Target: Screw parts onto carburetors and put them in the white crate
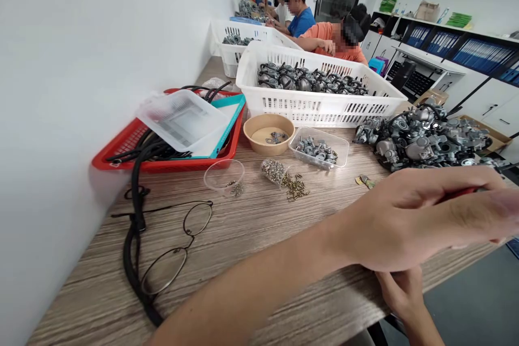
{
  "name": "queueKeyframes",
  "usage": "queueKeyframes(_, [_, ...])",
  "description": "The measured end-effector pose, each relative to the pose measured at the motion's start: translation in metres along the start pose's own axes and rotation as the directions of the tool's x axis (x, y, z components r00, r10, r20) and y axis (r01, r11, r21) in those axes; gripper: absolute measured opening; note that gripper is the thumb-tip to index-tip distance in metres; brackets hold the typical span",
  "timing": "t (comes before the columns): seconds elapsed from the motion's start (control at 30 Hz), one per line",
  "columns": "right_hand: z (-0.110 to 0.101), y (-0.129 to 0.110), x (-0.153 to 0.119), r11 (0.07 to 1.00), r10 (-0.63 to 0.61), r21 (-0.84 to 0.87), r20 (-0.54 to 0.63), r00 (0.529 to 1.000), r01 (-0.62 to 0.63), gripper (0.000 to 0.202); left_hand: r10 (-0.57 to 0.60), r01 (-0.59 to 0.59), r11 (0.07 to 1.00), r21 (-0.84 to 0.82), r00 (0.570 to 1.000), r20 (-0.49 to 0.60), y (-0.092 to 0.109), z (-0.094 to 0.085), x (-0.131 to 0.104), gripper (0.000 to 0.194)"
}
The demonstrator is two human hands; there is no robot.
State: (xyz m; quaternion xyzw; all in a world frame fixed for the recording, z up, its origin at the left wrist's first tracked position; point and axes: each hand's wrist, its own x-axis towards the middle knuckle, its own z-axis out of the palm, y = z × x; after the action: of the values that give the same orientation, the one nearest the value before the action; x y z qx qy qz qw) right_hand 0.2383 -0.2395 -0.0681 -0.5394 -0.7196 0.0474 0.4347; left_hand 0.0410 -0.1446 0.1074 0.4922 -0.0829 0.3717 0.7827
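Observation:
My left hand (430,219) reaches across from the lower left, back of the hand up, above the table's right part. Its fingers and thumb are closed round a red object (460,193), mostly covered by the hand. Below it, my right hand (401,289) comes up from the bottom edge; its fingers are largely hidden behind my left hand, and what it holds cannot be seen. Just beyond my left hand lie a few small flat metal pieces (366,181) and a large heap of grey metal assemblies (425,138).
On the table (259,238) are glasses (164,270), a red basket (194,165), a tan bowl (259,146), a clear tray of bolts (318,151), a spilled cup of screws (273,171) and a white crate (324,102). Several people sit beyond.

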Motion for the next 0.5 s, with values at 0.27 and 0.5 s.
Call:
queueKeyframes(0.27, [-0.006,0.000,0.008,1.000,0.013,-0.018,-0.015,1.000,-0.013,0.028,-0.003,0.000,0.999,-0.033,0.995,-0.098,-0.002,-0.003,0.001,0.024])
queueKeyframes(0.5, [-0.004,-0.011,0.011,1.000,-0.002,0.015,-0.035,0.999,0.003,0.023,-0.038,0.038,0.999,-0.009,0.999,-0.006,0.005,-0.003,0.002,0.037])
